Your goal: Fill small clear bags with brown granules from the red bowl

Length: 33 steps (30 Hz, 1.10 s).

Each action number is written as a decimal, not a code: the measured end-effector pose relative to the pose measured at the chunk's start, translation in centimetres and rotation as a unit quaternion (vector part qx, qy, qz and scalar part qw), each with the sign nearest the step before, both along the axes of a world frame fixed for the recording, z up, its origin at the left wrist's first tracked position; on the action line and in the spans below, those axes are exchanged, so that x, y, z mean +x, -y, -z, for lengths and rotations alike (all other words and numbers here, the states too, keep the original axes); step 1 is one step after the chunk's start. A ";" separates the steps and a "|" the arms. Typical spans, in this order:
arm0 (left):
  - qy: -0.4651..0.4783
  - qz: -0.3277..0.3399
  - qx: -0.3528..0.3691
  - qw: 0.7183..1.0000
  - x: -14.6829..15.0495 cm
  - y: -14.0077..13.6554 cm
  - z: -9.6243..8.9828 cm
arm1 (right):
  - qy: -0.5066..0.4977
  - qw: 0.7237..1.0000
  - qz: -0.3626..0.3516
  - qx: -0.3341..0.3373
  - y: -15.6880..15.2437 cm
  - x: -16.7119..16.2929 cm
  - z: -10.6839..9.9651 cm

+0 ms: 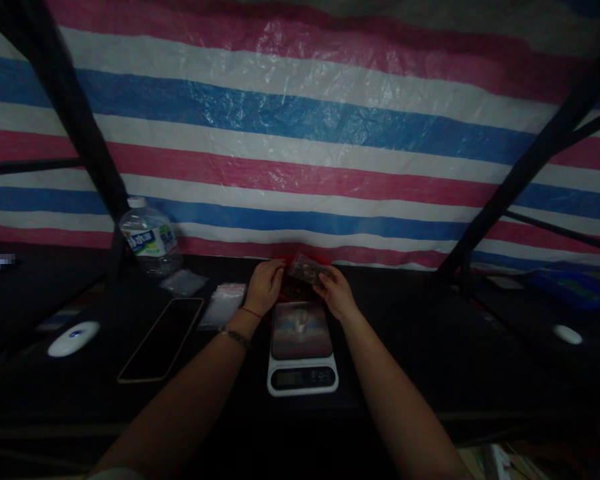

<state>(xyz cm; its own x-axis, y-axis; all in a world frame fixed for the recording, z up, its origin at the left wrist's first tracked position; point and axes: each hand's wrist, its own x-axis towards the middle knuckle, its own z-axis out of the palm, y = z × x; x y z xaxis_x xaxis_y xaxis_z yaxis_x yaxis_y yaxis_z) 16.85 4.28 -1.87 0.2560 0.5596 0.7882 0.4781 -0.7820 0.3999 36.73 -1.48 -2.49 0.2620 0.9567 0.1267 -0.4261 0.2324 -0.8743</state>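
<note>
A small clear plastic bag (305, 269) with dark contents is pinched at its right side in my right hand (337, 292). My left hand (266, 287) is closed at the left of the bag, over the edge of a red container (324, 261); what its fingertips grip, if anything, is too dark to tell. Dark bits lie in the red container, below the bag. In front of both hands sits a white digital kitchen scale (303, 392) with a shiny platform. On that platform stands a small clear round cup (300, 323).
Left of the scale lie a stack of clear zip bags (224, 305), a phone (161, 341) and a white mouse-shaped object (73, 339). A large plastic bottle (150, 240) stands behind a crumpled clear bag (184, 283). Farther right are a blue tray (575, 291) and another white object (568, 335).
</note>
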 end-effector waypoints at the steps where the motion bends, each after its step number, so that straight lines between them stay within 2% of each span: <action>1: -0.003 -0.022 0.004 1.000 -0.4 -0.3 0.0 | -0.011 1.000 0.018 0.003 -0.1 0.2 0.0; 4: -0.030 -0.065 -0.013 0.997 -1.2 -1.2 0.4 | -0.018 0.998 0.058 0.020 -0.3 0.7 0.0; 7: -0.062 -0.042 -0.070 0.995 -1.4 -1.7 1.2 | 0.036 0.993 0.105 0.048 -0.4 1.0 0.1; 9: -0.062 -0.023 -0.109 0.992 -1.1 -1.9 1.8 | 0.129 0.981 0.128 0.069 -0.4 1.0 0.2; 13: -0.035 -0.005 -0.134 0.990 -0.7 -2.1 2.3 | 0.330 0.934 0.111 0.080 -0.5 0.6 0.7; 17: -0.027 0.028 -0.137 0.990 -0.4 -2.0 2.3 | 0.323 0.931 0.154 0.068 -1.4 0.1 1.1; 19: -0.016 0.043 -0.140 0.989 -0.2 -2.0 2.4 | 0.343 0.920 0.174 0.079 -2.3 -0.1 0.8; 22: 0.010 0.058 -0.139 0.989 -0.1 -2.1 2.4 | 0.441 0.873 0.165 0.126 -3.7 -0.4 -0.3; 26: 0.034 0.055 -0.135 0.989 0.0 -2.5 2.5 | 0.578 0.788 0.090 0.191 -5.2 -0.7 -2.3; 29: 0.040 0.051 -0.120 0.991 0.1 -2.6 2.7 | 0.631 0.745 0.060 0.206 -5.6 -1.0 -3.7; 33: 0.070 0.012 -0.103 0.992 0.3 -2.6 3.1 | 0.695 0.685 -0.003 0.217 -5.5 -1.4 -5.4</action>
<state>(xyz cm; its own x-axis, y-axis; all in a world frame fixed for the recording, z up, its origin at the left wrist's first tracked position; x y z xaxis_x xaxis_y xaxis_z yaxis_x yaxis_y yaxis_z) 17.18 6.89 -4.93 0.1664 0.7080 0.6863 0.3887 -0.6868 0.6142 35.30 4.02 2.89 -0.4047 0.7507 0.5222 0.7464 0.6011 -0.2855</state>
